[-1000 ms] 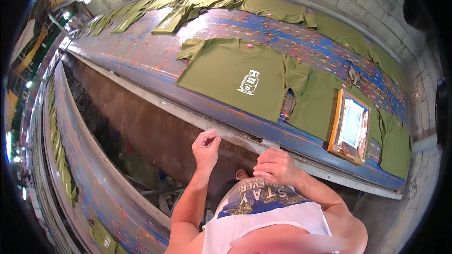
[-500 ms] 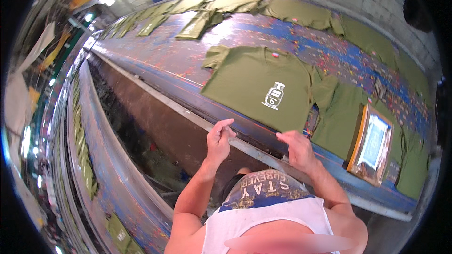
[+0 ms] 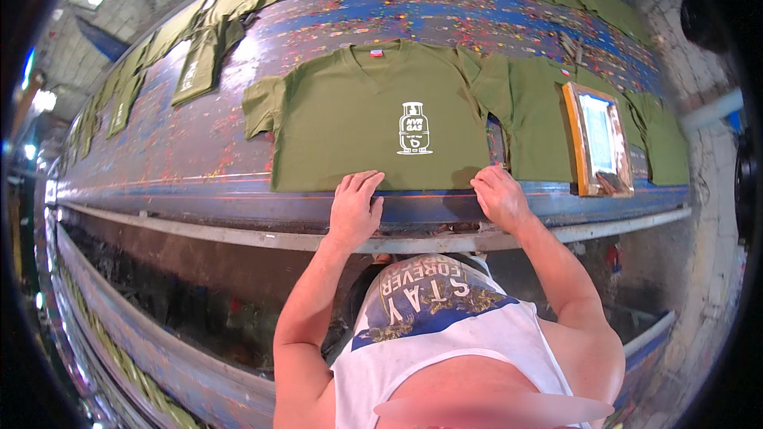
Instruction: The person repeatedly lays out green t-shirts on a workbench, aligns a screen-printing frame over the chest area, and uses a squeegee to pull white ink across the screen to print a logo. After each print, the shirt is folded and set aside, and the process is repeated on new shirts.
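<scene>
- The olive T-shirt (image 3: 373,115) lies flat on the long paint-spattered printing table (image 3: 199,167), collar at the far side, hem along the near edge, with a white cylinder print on the chest
- Your left hand (image 3: 354,206) rests open, fingers spread, on the hem near the shirt's left-centre; it grips nothing, so keep the palm flat and press evenly rather than dragging the cloth
- Your right hand (image 3: 499,195) sits at the hem's right corner, fingers curled on the fabric edge; whether it pinches the cloth or only presses it cannot be told
- The hands are apart, one toward each end of the hem, which is a good stance for keeping the hem straight; work both with the same pull so the print does not skew
- Just right of your right hand the next olive shirt (image 3: 540,123) overlaps closely; keep your corner clear of its sleeve
- Farther right a wooden-framed screen (image 3: 598,139) lies on that shirt; mind you do not nudge it
</scene>
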Motion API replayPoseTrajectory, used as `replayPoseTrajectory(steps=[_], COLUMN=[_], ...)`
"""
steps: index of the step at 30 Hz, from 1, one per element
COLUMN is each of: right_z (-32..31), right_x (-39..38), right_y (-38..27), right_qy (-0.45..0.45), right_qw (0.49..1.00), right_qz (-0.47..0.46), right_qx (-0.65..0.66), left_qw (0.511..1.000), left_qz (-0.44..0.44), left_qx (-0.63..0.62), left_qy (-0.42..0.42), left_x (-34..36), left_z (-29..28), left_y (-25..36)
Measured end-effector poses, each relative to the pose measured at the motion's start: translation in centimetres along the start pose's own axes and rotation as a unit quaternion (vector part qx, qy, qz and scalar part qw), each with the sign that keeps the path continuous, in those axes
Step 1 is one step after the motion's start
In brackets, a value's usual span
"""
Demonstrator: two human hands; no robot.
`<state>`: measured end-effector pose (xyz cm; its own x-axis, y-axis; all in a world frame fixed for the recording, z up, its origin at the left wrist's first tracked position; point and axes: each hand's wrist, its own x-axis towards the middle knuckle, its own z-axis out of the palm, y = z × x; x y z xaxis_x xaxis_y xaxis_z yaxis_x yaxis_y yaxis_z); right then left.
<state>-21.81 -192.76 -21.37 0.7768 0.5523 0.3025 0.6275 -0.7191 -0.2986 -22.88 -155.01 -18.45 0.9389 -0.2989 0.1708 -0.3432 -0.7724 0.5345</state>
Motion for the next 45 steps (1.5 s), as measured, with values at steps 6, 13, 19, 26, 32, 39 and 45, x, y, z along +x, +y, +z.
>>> replayPoseTrajectory(steps=[6,13,19,26,32,39,45], right_z=[-1.7,-6.3,-6.0,-3.5,-3.5,-2.7,-8.1], right_x=[2.8,6.8,6.4,9.2,13.0,18.9,22.6], right_y=[-0.5,-1.1,-3.3,-6.6,-8.0,-9.4,-9.5], right_qy=[0.072,0.152,0.060,0.084,0.176,0.239,0.354], right_qw=[0.996,0.988,0.996,0.994,0.982,0.970,0.926], right_qz=[0.054,-0.016,-0.069,0.044,0.068,0.048,-0.102], right_qx=[-0.026,-0.028,-0.006,0.052,0.016,-0.001,0.078], left_qw=[0.996,0.991,0.989,0.956,0.873,0.856,0.924], left_qz=[0.071,0.062,0.077,-0.068,-0.121,-0.103,-0.071], left_qx=[0.047,0.117,-0.002,-0.260,-0.453,-0.474,-0.277], left_qy=[-0.038,0.020,0.124,0.119,0.133,0.177,0.253], left_x=[1.5,7.2,14.6,20.0,21.9,23.2,22.1], left_z=[-0.3,-1.7,-7.0,-10.0,-12.5,-17.3,-26.4], left_y=[-2.3,-4.8,-3.3,5.2,8.4,6.5,3.1])
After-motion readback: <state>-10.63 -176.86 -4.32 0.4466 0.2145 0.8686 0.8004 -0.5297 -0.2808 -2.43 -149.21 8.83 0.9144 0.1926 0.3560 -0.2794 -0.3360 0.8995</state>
